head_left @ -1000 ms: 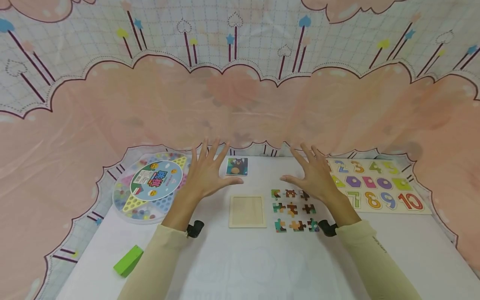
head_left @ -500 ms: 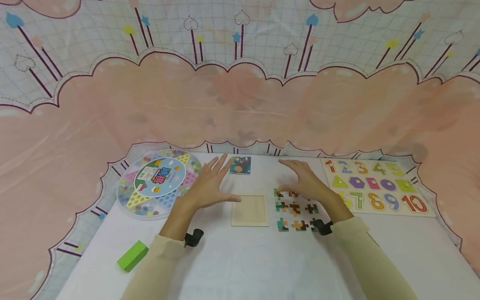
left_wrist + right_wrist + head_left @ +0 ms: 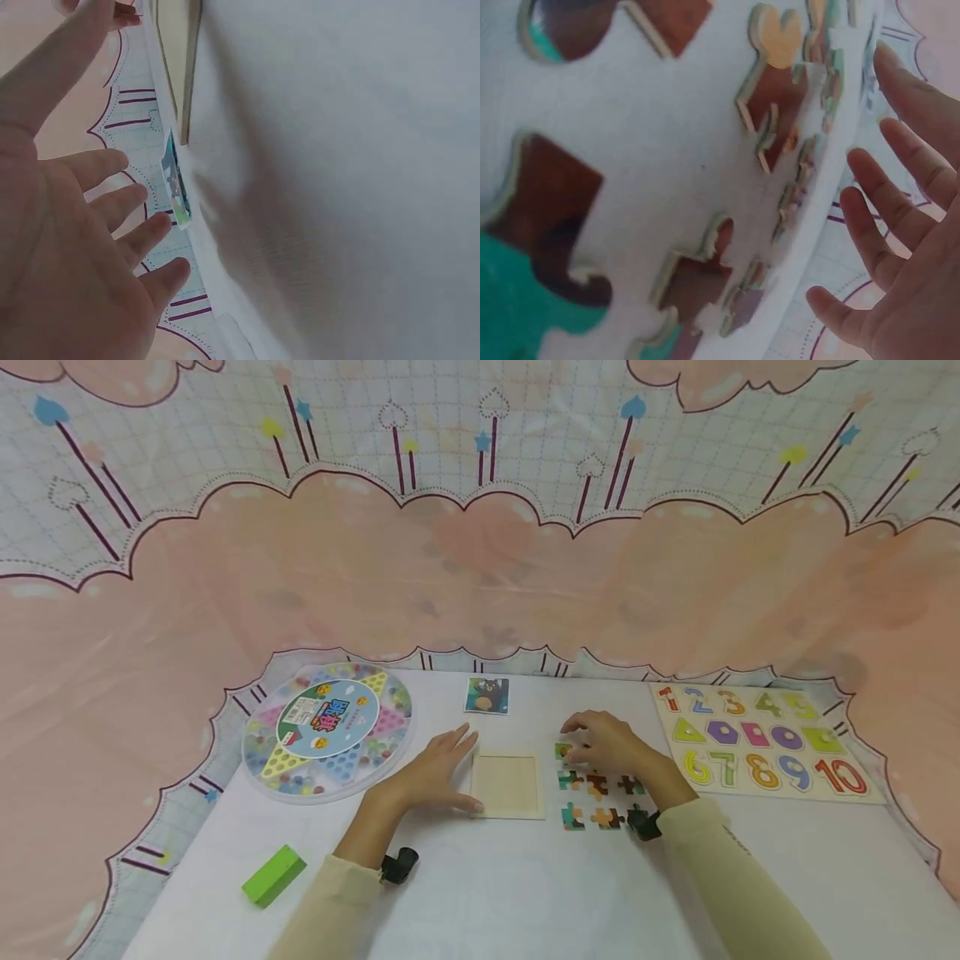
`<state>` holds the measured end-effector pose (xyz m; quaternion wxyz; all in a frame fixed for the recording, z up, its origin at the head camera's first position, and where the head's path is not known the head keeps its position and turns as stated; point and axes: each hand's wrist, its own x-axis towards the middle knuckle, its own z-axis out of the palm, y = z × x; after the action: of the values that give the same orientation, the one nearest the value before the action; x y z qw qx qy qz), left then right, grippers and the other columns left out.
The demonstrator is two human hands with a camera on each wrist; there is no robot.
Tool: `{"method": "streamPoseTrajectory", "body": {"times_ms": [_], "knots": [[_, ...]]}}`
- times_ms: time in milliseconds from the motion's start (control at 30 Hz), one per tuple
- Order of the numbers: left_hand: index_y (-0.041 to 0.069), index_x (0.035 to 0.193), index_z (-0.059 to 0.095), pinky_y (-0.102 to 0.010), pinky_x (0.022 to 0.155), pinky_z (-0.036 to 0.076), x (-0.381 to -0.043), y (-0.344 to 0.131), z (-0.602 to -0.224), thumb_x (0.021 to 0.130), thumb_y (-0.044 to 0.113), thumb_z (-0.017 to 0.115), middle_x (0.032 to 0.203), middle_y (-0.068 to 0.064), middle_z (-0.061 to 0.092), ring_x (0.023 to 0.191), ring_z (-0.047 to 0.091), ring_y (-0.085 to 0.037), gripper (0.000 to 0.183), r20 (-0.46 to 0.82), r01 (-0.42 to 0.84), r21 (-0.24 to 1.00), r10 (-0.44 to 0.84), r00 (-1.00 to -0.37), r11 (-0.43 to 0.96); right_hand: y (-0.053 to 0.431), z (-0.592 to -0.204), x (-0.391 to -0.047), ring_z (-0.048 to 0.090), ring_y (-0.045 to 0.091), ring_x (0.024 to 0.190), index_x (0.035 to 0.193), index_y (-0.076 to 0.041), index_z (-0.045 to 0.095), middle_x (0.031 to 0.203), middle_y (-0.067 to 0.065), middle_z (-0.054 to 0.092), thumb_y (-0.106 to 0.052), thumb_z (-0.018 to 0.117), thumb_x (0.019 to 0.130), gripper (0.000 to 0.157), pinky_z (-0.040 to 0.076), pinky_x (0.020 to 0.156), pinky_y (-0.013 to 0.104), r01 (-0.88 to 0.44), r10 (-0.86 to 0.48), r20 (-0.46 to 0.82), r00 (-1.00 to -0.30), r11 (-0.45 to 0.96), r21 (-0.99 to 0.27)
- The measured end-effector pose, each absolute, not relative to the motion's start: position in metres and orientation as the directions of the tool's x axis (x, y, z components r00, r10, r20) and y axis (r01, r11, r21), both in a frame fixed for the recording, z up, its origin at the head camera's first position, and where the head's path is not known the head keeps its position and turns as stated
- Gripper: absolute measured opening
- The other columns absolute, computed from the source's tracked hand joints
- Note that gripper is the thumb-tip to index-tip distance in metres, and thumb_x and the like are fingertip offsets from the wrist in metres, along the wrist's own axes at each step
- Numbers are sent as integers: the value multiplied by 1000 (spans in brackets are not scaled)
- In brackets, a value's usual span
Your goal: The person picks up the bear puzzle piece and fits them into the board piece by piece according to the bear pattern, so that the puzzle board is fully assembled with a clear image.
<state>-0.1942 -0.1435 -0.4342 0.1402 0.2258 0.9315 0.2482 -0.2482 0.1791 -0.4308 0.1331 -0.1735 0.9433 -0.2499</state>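
Observation:
A square, shallow wooden puzzle tray (image 3: 508, 787) lies mid-table. My left hand (image 3: 431, 772) is beside its left edge, thumb tip at the lower left corner and fingers extended. In the left wrist view that hand (image 3: 82, 255) has spread fingers and holds nothing. Right of the tray, jigsaw pieces (image 3: 573, 817) lie in rows. Over the back row hovers my right hand (image 3: 611, 743), bent fingers and thumb near the corner piece (image 3: 562, 751); it hides other pieces. The right wrist view shows this hand (image 3: 915, 247) with parted fingers, past several brown and green pieces (image 3: 559, 195).
Behind the tray lies a bear picture card (image 3: 487, 696). A round Chinese checkers set (image 3: 327, 718) is at the back left, a green block (image 3: 273, 876) at the front left. A number and shape board (image 3: 765, 741) lies back right, before a patterned cloth backdrop (image 3: 480, 577).
Both hands have come down and nearer from a raised, spread pose. The left has reached the tray's edge, the right the back row of pieces, its fingers bending more. The head view has shifted slightly.

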Motion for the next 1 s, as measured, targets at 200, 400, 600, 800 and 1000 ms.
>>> {"method": "streamPoseTrajectory", "body": {"times_ms": [200, 400, 600, 800, 1000], "knots": [[5, 160, 31, -57, 127, 25, -188, -145, -439, 76, 44, 88, 171, -15, 22, 158, 22, -41, 108, -176, 327, 535, 482, -858, 779, 178, -435, -249, 57, 33, 129, 126, -15, 67, 136, 10, 66, -34, 82, 86, 47, 41, 111, 64, -297, -416, -140, -898, 811, -503], [8, 159, 35, -58, 128, 22, -185, -146, -442, 80, 46, 84, 171, -12, 26, 157, 23, -40, 100, -192, 344, 517, 498, -846, 784, 176, -439, -251, 60, 26, 118, 123, -15, 68, 129, 7, 68, -34, 83, 85, 45, 45, 106, 59, -296, -416, -144, -898, 813, -502], [8, 158, 38, -60, 129, 18, -186, -145, -443, 86, 46, 78, 170, -9, 30, 158, 20, -41, 91, -222, 364, 466, 505, -834, 806, 175, -442, -251, 58, 21, 104, 116, -17, 71, 120, 4, 70, -31, 83, 86, 35, 47, 96, 51, -308, -422, -134, -897, 812, -496], [9, 157, 39, -59, 129, 17, -187, -143, -442, 86, 44, 79, 169, -7, 31, 159, 20, -39, 89, -241, 354, 450, 493, -836, 820, 172, -442, -252, 56, 19, 96, 111, -18, 74, 114, 2, 73, -29, 82, 86, 28, 46, 91, 45, -308, -415, -137, -899, 824, -475], [6, 156, 41, -59, 129, 18, -185, -142, -441, 84, 40, 81, 169, -9, 31, 158, 21, -41, 89, -234, 360, 449, 496, -836, 818, 166, -440, -251, 59, 22, 103, 111, -16, 74, 116, 5, 73, -28, 82, 86, 29, 46, 102, 52, -260, -376, -175, -910, 845, -467]]}}
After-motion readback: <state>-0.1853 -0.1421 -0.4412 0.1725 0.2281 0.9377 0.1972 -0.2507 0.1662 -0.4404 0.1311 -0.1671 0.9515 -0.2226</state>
